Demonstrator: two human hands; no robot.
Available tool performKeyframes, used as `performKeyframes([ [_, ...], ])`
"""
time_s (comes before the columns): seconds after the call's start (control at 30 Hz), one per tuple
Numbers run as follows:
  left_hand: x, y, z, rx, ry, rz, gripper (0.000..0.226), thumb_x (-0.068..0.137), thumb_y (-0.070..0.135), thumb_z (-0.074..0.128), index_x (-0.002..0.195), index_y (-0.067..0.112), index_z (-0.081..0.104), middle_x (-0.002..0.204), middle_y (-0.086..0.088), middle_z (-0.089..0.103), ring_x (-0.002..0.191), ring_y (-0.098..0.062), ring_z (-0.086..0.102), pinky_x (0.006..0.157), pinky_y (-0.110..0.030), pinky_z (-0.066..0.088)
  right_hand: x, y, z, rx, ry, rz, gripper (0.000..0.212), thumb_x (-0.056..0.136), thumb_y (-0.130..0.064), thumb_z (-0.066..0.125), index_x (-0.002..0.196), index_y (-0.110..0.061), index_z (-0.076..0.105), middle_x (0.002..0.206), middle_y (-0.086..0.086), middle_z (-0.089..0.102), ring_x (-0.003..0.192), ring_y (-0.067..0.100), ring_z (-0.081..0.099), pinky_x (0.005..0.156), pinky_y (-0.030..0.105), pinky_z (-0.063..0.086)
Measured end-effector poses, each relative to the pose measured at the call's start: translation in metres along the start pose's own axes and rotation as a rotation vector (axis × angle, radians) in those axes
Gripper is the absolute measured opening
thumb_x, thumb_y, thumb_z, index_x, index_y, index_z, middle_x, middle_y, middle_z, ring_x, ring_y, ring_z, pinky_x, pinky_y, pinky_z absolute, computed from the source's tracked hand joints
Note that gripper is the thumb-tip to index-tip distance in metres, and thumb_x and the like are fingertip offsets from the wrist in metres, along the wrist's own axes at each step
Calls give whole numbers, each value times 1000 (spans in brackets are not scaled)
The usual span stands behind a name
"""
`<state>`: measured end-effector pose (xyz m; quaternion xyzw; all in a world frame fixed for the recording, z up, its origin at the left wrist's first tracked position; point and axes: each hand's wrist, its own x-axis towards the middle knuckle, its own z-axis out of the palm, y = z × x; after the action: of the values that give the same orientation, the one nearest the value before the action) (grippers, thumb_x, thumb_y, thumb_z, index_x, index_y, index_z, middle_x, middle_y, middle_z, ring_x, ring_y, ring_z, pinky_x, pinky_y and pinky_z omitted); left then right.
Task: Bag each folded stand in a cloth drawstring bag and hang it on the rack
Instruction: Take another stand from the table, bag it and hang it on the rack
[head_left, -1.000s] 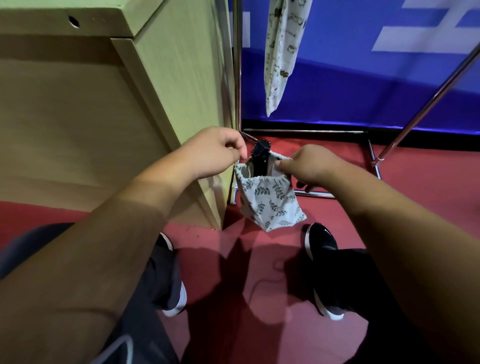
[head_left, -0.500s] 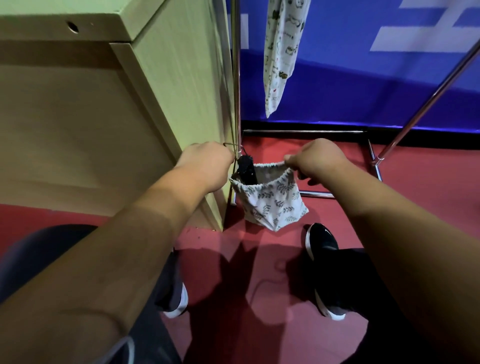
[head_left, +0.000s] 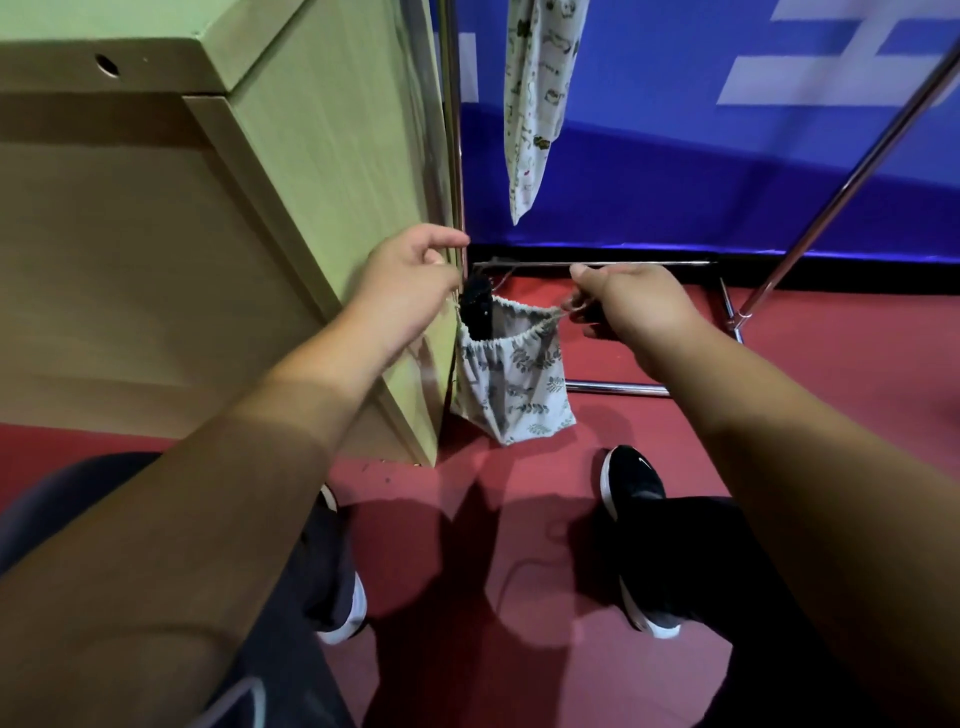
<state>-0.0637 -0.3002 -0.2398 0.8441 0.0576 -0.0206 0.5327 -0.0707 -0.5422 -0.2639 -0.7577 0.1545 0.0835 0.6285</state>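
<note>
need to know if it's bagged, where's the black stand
Head view, centre: the black stand sits in the leaf-print bag, top poking out, between the left hand and right hand, beside the cabinet.

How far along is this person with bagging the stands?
Done: one printed bag hangs at the rack. In hand: the black stand sits in the leaf-print bag, top poking out; left hand and right hand pinch its drawstrings. Left: cinch it shut and hang it.

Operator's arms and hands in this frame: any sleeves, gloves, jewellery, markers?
Left hand and right hand are ungloved, with no ring, watch, band or marker visible. Left forearm and right forearm are uncovered to the frame edge; no sleeve in view.
</note>
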Motion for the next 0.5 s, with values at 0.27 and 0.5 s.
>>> performKeyframes([
  [0.27,-3,8,-3,-277,-66,-15,54,73,-8,60,105,30,79,72,-1,51,78,-26,57,83,-44,60,-2,-15,-2,290,-64,114,26,96,-13,51,104,-10,75,82,6,75,77,21,73,83,36,63],
  [0.5,-7,9,3,-582,-135,-231,62,91,-23,43,133,14,69,119,-12,72,79,-19,72,67,-28,62,-9,-9,4,273,-95,18,36,100,6,55,117,-16,78,99,9,71,60,13,67,74,37,66],
])
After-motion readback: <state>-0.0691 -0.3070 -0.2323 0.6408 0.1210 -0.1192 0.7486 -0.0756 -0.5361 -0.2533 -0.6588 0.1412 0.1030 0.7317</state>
